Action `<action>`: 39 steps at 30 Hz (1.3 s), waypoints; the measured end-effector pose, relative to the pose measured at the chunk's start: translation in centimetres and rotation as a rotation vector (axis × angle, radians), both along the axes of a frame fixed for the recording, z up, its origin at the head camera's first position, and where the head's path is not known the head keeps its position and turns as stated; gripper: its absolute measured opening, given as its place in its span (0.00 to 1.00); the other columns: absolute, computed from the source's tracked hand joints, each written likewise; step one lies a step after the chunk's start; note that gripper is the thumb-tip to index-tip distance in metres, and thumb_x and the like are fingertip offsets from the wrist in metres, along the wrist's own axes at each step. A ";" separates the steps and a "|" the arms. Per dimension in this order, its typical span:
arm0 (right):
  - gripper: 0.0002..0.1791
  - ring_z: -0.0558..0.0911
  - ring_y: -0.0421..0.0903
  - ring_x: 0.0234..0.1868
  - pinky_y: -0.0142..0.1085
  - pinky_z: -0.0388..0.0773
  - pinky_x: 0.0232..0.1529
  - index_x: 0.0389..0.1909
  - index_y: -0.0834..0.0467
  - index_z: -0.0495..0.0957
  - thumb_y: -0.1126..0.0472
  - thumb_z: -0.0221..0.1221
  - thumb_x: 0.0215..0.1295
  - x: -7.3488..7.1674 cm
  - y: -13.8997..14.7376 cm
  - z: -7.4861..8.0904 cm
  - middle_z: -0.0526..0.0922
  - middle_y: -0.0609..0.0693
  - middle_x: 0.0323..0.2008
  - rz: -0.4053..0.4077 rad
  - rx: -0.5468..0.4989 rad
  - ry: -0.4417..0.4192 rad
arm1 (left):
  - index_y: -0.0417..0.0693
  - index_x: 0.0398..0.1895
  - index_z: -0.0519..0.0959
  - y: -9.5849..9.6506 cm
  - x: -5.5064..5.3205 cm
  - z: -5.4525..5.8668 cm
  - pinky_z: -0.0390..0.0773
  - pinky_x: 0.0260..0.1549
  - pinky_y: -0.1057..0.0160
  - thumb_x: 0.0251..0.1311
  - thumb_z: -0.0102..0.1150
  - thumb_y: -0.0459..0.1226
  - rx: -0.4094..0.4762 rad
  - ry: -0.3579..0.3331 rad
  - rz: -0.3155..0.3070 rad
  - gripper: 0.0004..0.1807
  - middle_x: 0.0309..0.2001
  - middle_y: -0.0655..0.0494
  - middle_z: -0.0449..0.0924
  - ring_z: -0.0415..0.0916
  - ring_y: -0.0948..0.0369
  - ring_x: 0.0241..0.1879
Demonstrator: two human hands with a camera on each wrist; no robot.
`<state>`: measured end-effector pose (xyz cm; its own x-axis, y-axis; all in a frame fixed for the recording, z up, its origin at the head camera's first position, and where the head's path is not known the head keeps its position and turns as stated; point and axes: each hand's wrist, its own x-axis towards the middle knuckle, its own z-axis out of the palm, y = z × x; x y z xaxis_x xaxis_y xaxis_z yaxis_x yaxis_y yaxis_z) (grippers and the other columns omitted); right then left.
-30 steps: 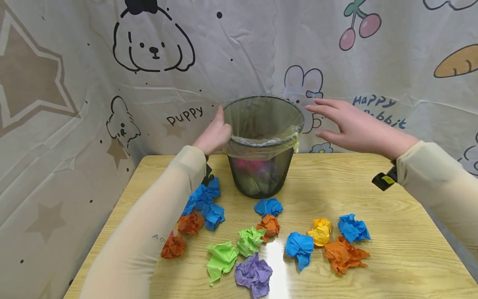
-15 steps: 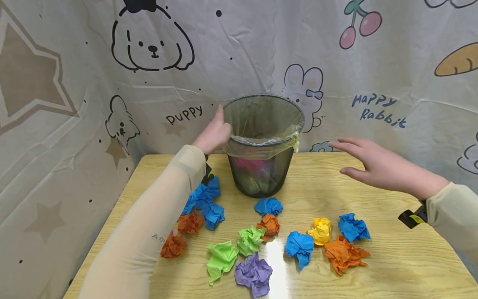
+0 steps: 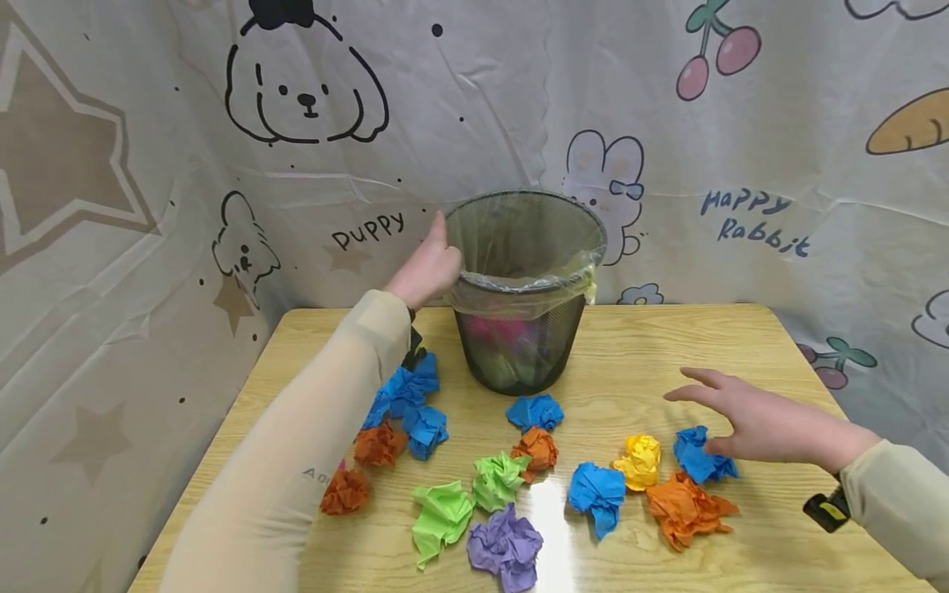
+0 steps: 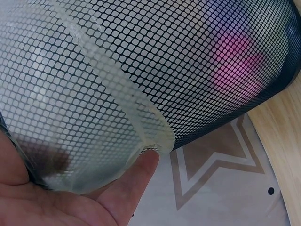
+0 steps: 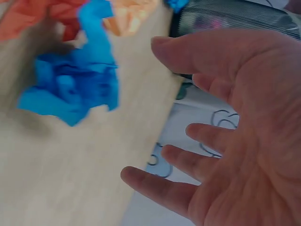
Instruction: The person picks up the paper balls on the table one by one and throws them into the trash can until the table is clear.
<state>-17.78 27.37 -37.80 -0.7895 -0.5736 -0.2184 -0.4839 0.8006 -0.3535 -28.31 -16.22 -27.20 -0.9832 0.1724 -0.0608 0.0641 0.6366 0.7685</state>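
My left hand point(image 3: 428, 265) grips the left rim of a black wire mesh wastebasket point(image 3: 567, 342) lined with a thin clear bag. In the left wrist view its thumb point(image 4: 138, 181) lies outside the mesh, with a dark finger shape showing through from inside. Pink and purple paper point(image 4: 237, 63) shows through the basket's lower wall. Over the table's right side, my right hand point(image 3: 778, 424) has its fingers spread and nothing in them. Its thumb overlaps a crumpled blue paper ball point(image 3: 691, 457), which the right wrist view shows apart from the fingers.
Beside that ball lie yellow point(image 3: 639, 463), orange point(image 3: 685, 511) and blue point(image 3: 596, 494) paper balls. Green point(image 3: 441, 519) and purple point(image 3: 507, 548) ones sit front centre; several blue and orange ones lie by the left forearm. A printed curtain point(image 3: 474, 99) hangs behind the table.
From beside the basket's rim, my right hand has moved right and down to the blue paper ball at the right. My left hand keeps its hold on the rim.
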 end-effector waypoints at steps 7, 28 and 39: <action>0.42 0.67 0.73 0.67 0.53 0.81 0.48 0.72 0.48 0.71 0.61 0.75 0.56 0.8 0.7 -2.6 0.53 0.68 0.76 -0.005 -0.025 -0.082 | 0.49 0.81 0.20 0.0 0.0 0.0 0.47 0.75 0.58 0.73 0.27 0.36 -0.009 0.001 0.007 0.40 0.82 0.52 0.21 0.30 0.59 0.80; 0.36 0.73 0.71 0.63 0.61 0.78 0.53 0.66 0.42 0.77 0.63 0.74 0.55 1.3 1.1 -6.4 0.63 0.67 0.72 0.031 -0.009 -0.067 | 0.48 0.81 0.21 0.1 0.0 0.0 0.40 0.76 0.58 0.73 0.27 0.36 -0.030 0.016 0.009 0.40 0.82 0.50 0.22 0.30 0.58 0.80; 0.30 0.79 0.63 0.56 0.58 0.80 0.52 0.55 0.42 0.82 0.70 0.72 0.54 1.2 1.0 -6.9 0.73 0.63 0.63 0.077 0.002 0.055 | 0.49 0.81 0.21 0.1 -0.2 0.0 0.37 0.76 0.58 0.75 0.26 0.37 -0.030 0.001 0.012 0.39 0.82 0.53 0.21 0.28 0.58 0.80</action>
